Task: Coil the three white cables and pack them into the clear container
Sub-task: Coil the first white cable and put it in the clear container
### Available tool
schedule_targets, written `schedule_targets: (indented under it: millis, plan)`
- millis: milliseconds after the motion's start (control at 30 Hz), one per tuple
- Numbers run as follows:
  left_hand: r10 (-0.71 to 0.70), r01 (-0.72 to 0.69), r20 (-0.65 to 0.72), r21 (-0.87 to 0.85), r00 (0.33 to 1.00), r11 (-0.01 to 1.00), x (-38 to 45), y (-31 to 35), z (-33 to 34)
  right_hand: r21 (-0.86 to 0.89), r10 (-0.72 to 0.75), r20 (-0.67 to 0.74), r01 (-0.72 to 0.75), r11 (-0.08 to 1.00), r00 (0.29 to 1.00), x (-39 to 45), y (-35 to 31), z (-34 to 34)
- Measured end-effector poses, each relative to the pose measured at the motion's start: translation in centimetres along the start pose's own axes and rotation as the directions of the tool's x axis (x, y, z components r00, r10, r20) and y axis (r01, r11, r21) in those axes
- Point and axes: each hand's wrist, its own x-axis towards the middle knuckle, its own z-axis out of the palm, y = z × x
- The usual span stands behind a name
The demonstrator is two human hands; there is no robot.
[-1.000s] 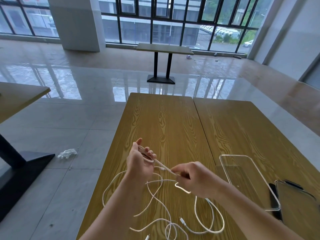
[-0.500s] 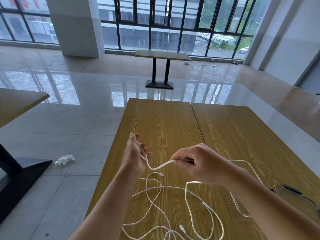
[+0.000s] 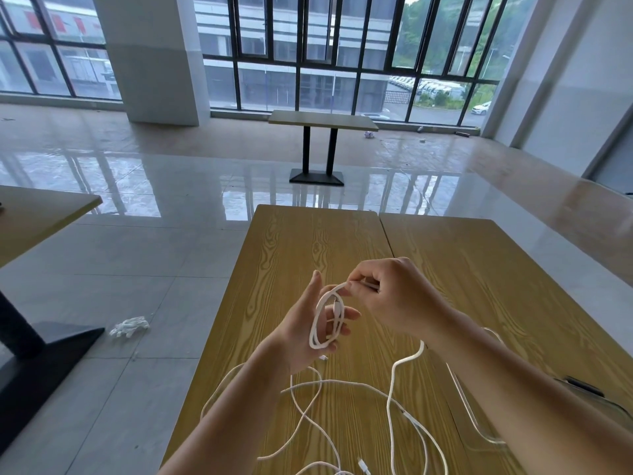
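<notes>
Your left hand (image 3: 310, 332) was spread, fingers straight, with a loop of thin white cable (image 3: 325, 318) wound around them above the wooden worktop (image 3: 308, 241). Your right hand (image 3: 394, 296) pinched that cable at the loop's top. The clear plastic container (image 3: 479, 430) lay on the worktop, mostly behind your right forearm.

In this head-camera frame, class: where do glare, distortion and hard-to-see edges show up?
Head view: window glare streaks the glossy floor; wide-angle lens bows the window frames; clear container nearly vanishes against the table; white cable and both hands stay sharp.
</notes>
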Motion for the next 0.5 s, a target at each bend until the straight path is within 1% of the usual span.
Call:
schedule_targets:
  millis: [67, 133, 267, 367, 433, 500]
  plan:
    - [0.0, 0.0, 0.048, 0.008, 0.999, 1.0, -0.1, -0.1, -0.2, -0.019, 0.018, 0.022, -0.018, 1.0, 1.0, 0.0, 0.2, 0.1]
    - [-0.009, 0.006, 0.073, 0.051, 0.997, 0.999, -0.3, 0.1, -0.3, -0.037, 0.033, 0.035, -0.032, 0.999, 0.999, -0.1, 0.5, 0.0]
    - [-0.022, -0.001, 0.089, 0.242, 0.996, 0.97, -0.8, 0.5, -0.3, -0.068, 0.015, 0.059, -0.011, 0.998, 0.998, -0.1, 0.8, 0.0]
    - [-0.036, 0.014, 0.076, 0.27, 0.996, 0.963, -1.1, 0.5, -0.1, -0.041, -0.002, 0.083, 0.005, 0.999, 0.997, -0.1, 1.0, 0.0]
    - [-0.051, 0.035, 0.053, 0.269, 0.997, 0.962, -1.2, 0.5, -0.1, -0.014, -0.001, 0.128, 0.003, 1.0, 0.992, 0.1, 1.3, -0.3]
    - [-0.066, 0.046, 0.059, 0.289, 0.996, 0.956, -1.3, 0.5, -0.4, -0.017, 0.009, 0.227, -0.005, 1.0, 0.974, 0.4, 1.6, -1.1]
